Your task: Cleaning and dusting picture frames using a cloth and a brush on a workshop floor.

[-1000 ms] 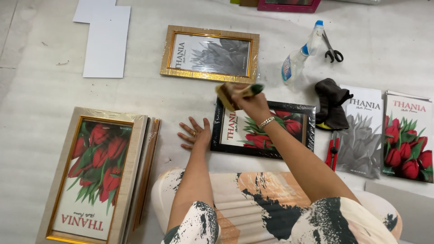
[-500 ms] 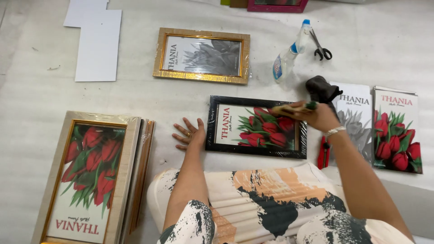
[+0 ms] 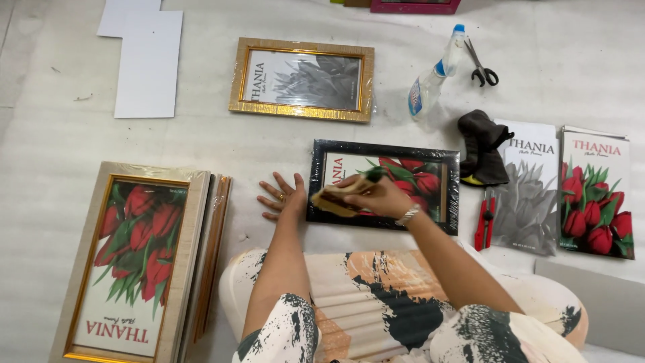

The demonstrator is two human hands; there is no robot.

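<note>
A black picture frame (image 3: 443, 195) with a red tulip print lies flat in front of me, wrapped in clear film. My right hand (image 3: 379, 197) grips a wide brush (image 3: 336, 198) with a green handle, its bristles resting on the frame's left part. My left hand (image 3: 285, 196) lies flat on the white surface, fingers spread, touching the frame's left edge.
A gold frame (image 3: 302, 107) lies beyond the black one. A stack of pale frames (image 3: 134, 262) sits at left. A spray bottle (image 3: 433, 77), scissors (image 3: 480, 67), dark cloth (image 3: 482, 148), red cutter (image 3: 485, 222) and two prints (image 3: 594, 191) lie at right; white boards (image 3: 148, 64) lie at far left.
My right hand swept the brush from the frame's upper left to its right end, then back to the left part. My left hand stayed flat beside the frame.
</note>
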